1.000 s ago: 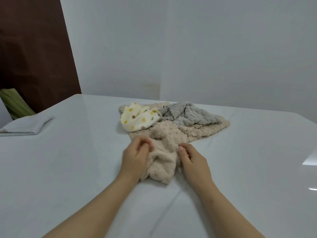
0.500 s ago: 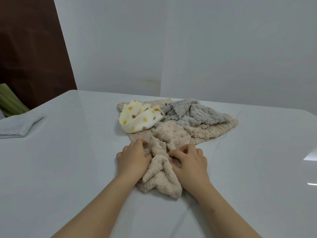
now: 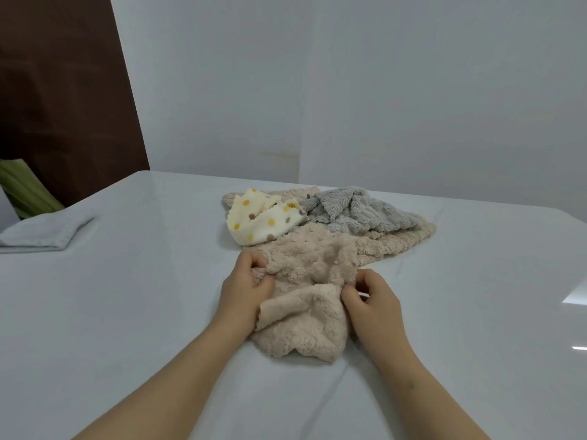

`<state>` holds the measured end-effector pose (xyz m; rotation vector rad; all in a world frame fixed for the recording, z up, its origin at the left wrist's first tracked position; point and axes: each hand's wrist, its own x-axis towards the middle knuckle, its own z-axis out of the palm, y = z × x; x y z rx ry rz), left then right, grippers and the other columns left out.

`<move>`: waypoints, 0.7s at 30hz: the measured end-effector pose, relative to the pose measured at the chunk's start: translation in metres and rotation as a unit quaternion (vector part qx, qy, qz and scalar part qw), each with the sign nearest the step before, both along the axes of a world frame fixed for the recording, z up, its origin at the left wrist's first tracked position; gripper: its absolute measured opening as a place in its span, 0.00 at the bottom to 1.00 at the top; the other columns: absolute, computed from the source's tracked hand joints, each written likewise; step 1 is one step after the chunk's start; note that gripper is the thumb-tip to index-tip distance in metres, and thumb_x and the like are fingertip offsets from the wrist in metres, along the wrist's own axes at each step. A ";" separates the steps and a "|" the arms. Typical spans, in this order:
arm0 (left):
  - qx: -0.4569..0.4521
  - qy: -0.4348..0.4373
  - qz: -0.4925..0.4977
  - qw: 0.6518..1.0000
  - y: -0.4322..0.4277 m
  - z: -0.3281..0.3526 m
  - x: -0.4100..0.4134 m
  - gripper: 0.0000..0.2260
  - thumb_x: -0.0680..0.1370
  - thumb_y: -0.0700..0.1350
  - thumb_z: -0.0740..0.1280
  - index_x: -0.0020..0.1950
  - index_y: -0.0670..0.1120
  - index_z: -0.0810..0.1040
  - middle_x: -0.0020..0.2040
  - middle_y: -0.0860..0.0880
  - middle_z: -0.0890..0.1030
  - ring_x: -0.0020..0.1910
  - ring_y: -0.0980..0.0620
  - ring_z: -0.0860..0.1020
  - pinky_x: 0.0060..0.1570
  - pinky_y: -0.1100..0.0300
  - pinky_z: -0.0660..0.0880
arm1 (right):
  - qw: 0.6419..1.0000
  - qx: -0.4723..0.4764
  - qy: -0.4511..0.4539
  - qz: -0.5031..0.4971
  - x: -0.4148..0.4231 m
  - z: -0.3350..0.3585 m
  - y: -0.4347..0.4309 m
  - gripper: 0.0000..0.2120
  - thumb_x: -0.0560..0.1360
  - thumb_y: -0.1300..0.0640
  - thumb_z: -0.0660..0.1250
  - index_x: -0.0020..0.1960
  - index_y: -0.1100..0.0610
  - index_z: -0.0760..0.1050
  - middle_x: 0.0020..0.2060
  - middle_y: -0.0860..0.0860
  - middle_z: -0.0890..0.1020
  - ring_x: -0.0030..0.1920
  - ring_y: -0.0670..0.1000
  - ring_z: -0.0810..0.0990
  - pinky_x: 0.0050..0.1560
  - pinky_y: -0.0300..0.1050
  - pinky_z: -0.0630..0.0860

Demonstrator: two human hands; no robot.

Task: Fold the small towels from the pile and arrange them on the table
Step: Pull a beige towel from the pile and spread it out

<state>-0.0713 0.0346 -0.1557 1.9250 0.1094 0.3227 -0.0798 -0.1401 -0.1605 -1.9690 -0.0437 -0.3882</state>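
Spanning nearly the whole view, the white table (image 3: 127, 328) gives a flat bed for folding, which is likely why the work is done on it and not in the air. The pile (image 3: 365, 227) sits toward the table's far side: a grey towel (image 3: 359, 214) and a cream dotted towel (image 3: 260, 223) lie crumpled on a wide beige towel (image 3: 397, 242). Just in front of the pile, touching its near edge, lies the tan towel (image 3: 301, 312) in hand, rumpled and doubled over itself. It seems drawn nearer so it can be spread apart from the rest. Well to the left of the pile a folded pale cloth (image 3: 41, 231) rests flat, perhaps one already done. The left hand (image 3: 244, 290) pinches the tan towel's left edge between thumb and curled fingers. The right hand (image 3: 371, 303) pinches the right edge likewise. Holding opposite edges, I judge, lets the person pull the cloth flat before the first fold.
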 end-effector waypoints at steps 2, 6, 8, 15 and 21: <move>-0.025 -0.001 0.000 1.000 0.004 0.001 -0.002 0.11 0.75 0.38 0.64 0.43 0.54 0.68 0.40 0.53 0.75 0.36 0.53 0.73 0.39 0.63 0.69 | 0.999 0.016 0.008 -0.037 -0.003 0.002 -0.009 0.06 0.71 0.60 0.62 0.39 0.62 0.71 0.37 0.54 0.76 0.39 0.51 0.74 0.40 0.41 0.71; 0.052 0.002 0.027 0.998 0.006 0.001 -0.003 0.09 0.74 0.39 0.66 0.46 0.52 0.70 0.44 0.50 0.75 0.42 0.51 0.72 0.40 0.59 0.67 | 0.988 0.088 0.047 -0.121 -0.001 0.007 -0.032 0.10 0.68 0.57 0.63 0.35 0.62 0.65 0.30 0.54 0.70 0.32 0.53 0.69 0.32 0.41 0.70; 0.123 0.011 0.032 0.992 0.005 0.001 -0.003 0.08 0.74 0.41 0.67 0.47 0.52 0.70 0.48 0.50 0.73 0.43 0.52 0.72 0.39 0.60 0.66 | 0.979 0.098 0.047 -0.170 -0.001 0.010 -0.039 0.09 0.72 0.59 0.63 0.35 0.58 0.65 0.32 0.52 0.71 0.34 0.54 0.71 0.30 0.38 0.72; -0.031 0.023 -0.001 0.999 0.011 0.005 -0.011 0.03 0.74 0.46 0.68 0.44 0.53 0.75 0.48 0.51 0.79 0.47 0.51 0.78 0.50 0.53 0.75 | 0.976 -0.191 -0.051 -0.089 -0.012 0.024 -0.028 0.18 0.68 0.51 0.54 0.50 0.52 0.78 0.51 0.50 0.80 0.56 0.52 0.73 0.59 0.48 0.65; -0.121 0.018 0.022 0.992 0.016 0.012 -0.010 0.06 0.73 0.40 0.70 0.41 0.51 0.78 0.42 0.50 0.80 0.39 0.52 0.78 0.45 0.53 0.77 | 0.944 -0.301 0.119 0.069 -0.014 0.028 -0.026 0.19 0.78 0.45 0.56 0.39 0.56 0.76 0.30 0.49 0.77 0.33 0.47 0.74 0.36 0.43 0.68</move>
